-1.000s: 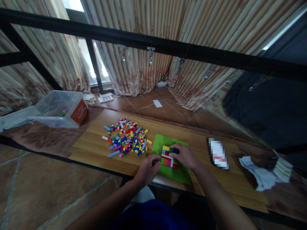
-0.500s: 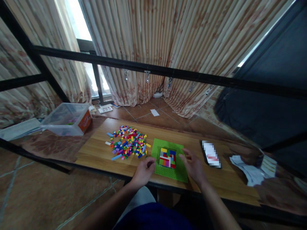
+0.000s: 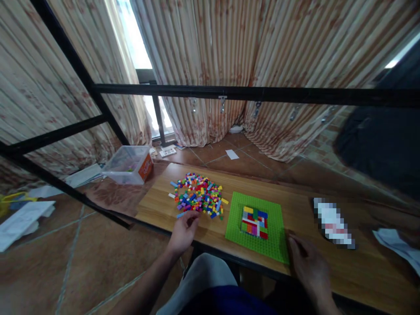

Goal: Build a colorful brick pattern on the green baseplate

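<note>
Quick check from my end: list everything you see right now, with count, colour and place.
loose bricks: one pile, mixed colours, left part of the table
baseplate: one, green, middle of the table
brick panel: one, multicoloured, on the baseplate
table: one, light wood
phone: one, blurred, on the table right of the baseplate
white cloth: one, far right table edge
plastic box: one, clear with an orange label, left of the table
papers: several, white, on the floor at left
curtains: beige, striped, behind the table
frame bars: black, across the view
left hand: at the near edge of the loose bricks
right hand: on the table by the baseplate's right corner
</note>
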Motion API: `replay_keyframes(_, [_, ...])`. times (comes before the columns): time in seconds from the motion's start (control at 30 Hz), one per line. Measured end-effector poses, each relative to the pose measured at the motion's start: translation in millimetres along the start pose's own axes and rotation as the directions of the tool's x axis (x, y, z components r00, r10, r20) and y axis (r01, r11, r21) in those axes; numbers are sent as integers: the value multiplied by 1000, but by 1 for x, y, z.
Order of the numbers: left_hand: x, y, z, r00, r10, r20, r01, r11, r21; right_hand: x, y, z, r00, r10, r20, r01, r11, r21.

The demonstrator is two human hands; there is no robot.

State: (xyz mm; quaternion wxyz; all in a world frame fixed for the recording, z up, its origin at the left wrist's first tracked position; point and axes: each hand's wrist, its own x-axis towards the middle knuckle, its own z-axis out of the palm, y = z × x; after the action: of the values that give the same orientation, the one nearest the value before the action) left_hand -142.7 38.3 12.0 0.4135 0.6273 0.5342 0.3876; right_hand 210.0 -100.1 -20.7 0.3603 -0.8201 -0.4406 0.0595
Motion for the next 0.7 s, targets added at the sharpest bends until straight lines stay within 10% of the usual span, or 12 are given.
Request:
replay_keyframes(0.33, [44, 14, -30, 978, 162, -132, -81, 878, 471, -5, 2, 2, 993, -121, -15, 119, 989, -92])
replay_keyframes(0.7, [73, 8, -43, 972, 133, -192, 12, 791, 612, -3, 13, 8, 981, -189, -40, 184, 977, -104])
